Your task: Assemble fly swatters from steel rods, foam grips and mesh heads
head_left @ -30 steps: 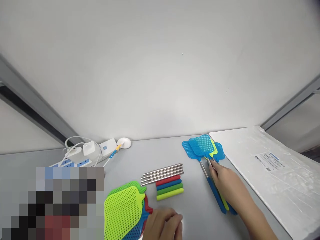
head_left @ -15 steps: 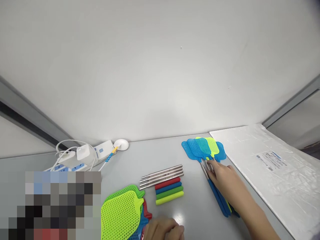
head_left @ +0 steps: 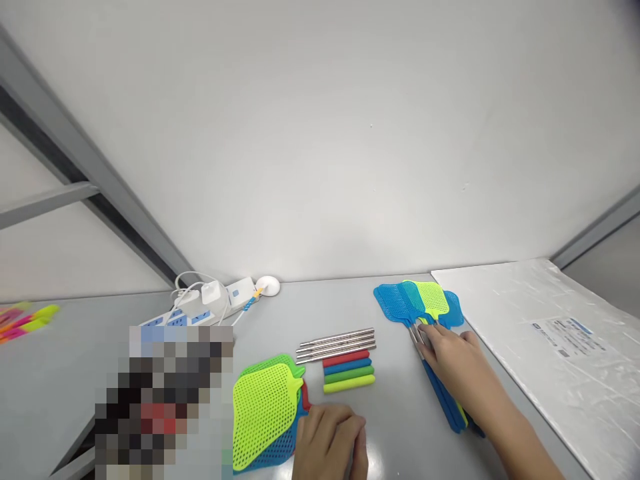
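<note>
My right hand [head_left: 450, 363] has its fingers closed around the metal shafts of a bunch of fly swatters [head_left: 393, 301], with blue and yellow-green heads and mostly blue grips, lying on the table. At the bottom centre, my left hand [head_left: 330, 443] rests loosely curled with nothing visible in it; its underside is hidden. Just left of it lie loose swatter heads [head_left: 265, 410], yellow-green on top, with green, blue and red ones partly covered. Several metal rods [head_left: 335, 345] lie side by side beyond it. In front of them sit red, blue, green and yellow grips [head_left: 349, 383] in a row.
A white power strip [head_left: 241, 293] with plugs and cables stands at the back left, beside a round white disc [head_left: 269, 286]. A white wrapped panel [head_left: 505, 287] covers the right side. Blurred bright-coloured items [head_left: 27, 320] lie far left. A pixelated patch hides the lower left.
The view has shifted left, bringing more of the left side into sight. The bunched swatter heads sit closer together. More of my left hand shows now; my right hand keeps its hold.
</note>
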{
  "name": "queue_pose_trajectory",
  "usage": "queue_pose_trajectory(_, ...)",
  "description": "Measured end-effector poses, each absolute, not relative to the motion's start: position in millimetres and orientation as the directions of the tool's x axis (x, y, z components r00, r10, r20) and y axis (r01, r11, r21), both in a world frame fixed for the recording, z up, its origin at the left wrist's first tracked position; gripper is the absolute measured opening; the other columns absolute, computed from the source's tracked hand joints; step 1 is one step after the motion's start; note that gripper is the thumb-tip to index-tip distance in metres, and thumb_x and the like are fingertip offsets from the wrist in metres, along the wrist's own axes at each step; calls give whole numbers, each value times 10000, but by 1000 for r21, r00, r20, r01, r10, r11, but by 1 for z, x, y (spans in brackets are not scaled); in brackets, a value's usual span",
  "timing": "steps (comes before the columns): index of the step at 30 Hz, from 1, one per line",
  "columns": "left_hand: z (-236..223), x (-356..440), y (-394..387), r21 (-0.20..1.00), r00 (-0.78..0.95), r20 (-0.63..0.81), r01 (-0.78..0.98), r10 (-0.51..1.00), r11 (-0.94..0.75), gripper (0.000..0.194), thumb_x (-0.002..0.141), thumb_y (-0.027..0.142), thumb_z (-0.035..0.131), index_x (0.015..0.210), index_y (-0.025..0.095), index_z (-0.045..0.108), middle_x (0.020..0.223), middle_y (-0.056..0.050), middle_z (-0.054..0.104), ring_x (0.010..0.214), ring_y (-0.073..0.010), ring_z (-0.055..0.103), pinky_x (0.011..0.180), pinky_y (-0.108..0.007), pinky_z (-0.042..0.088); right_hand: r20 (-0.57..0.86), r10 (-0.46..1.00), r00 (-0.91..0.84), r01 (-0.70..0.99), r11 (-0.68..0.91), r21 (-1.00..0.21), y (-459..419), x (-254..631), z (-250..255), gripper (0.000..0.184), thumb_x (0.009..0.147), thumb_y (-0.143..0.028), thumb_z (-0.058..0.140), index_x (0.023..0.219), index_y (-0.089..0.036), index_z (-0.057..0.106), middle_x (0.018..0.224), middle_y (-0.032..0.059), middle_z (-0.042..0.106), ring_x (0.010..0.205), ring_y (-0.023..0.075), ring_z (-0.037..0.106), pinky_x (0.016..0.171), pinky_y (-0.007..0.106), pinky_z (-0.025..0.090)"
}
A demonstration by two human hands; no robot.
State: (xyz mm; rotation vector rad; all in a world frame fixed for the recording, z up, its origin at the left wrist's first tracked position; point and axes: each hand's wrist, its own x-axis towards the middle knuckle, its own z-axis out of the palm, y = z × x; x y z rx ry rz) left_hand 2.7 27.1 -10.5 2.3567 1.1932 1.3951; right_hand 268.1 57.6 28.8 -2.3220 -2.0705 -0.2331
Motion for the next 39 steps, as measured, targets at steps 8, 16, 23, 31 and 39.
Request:
queue_pose_trajectory(8,-7,8,18,387,218,585,772,781,-505,401,889,140,510,1258,239,632,1247,-50,687,1130,-289,550,898,-408,381,45,986,-164,984,160,72,83,228,80,269,1001,-190,419,1148,-158,642,980,118,701,865,280,658,767,394,369)
queue_pose_trajectory(16,-8,11,12,486,175,555,725,813,-488,293,883,185,563,1155,245,653,1082,-29,731,1059,-269,583,845,-407,340,-61,841,-537,843,537,-26,146,156,75,272,985,-204,470,885,-225,721,860,43,717,758,184,662,744,314,367)
queue_pose_trajectory(23,-11,7,10,444,185,551,760,814,-474,368,891,249,602,1258,254,610,1231,-28,691,1130,-287,549,860,-421,324,-56,803,-593,805,591,-49,166,148,58,197,934,-213,532,924,-223,729,878,42,736,792,197,677,759,308,384)
queue_pose_trajectory(31,-9,5,5,466,221,517,737,827,-489,277,877,222,619,1147,280,639,1099,-5,705,991,-251,570,823,-413,324,115,844,-524,849,528,2,165,160,63,70,773,-110,605,795,-163,646,836,94,683,799,238,639,741,333,392)
queue_pose_trajectory(39,-10,7,10,453,266,466,747,844,-486,104,839,158,642,885,251,635,1140,-4,692,1032,-290,573,821,-444,315,583,809,-79,938,258,-231,94,208,117,98,879,-205,550,977,-206,548,897,49,649,786,209,612,708,326,458)
